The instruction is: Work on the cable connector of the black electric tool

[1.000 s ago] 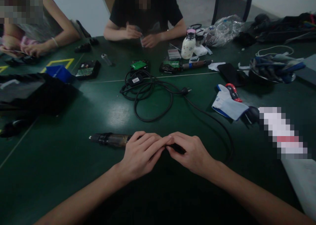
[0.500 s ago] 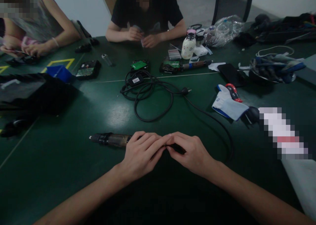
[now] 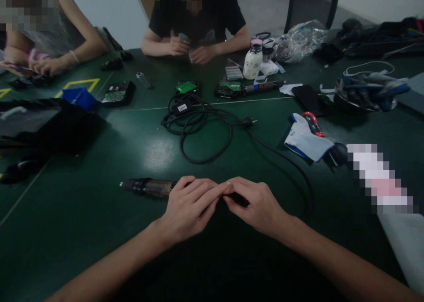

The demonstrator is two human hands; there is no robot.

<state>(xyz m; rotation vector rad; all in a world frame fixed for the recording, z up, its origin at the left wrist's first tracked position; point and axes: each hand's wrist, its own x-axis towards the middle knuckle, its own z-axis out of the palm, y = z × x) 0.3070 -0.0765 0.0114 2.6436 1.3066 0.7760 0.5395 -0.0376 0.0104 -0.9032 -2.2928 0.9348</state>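
A dark electric screwdriver (image 3: 149, 187) lies on the green table (image 3: 99, 231) in front of me, its tip pointing left. My left hand (image 3: 190, 207) rests over its right end with fingers curled down around it. My right hand (image 3: 255, 204) meets the left at the fingertips, pinching something small and dark that I cannot make out. A black power cord (image 3: 205, 129) runs from near my right hand in a loop towards the table's middle.
A white work glove (image 3: 306, 138) with a red-handled tool (image 3: 313, 124) lies at right. Hard drives (image 3: 117, 93) and circuit boards (image 3: 187, 87), a second screwdriver (image 3: 263, 87) and a white bottle (image 3: 253, 61) sit further back. Two other people work across the table. A black bag (image 3: 43, 125) is at left.
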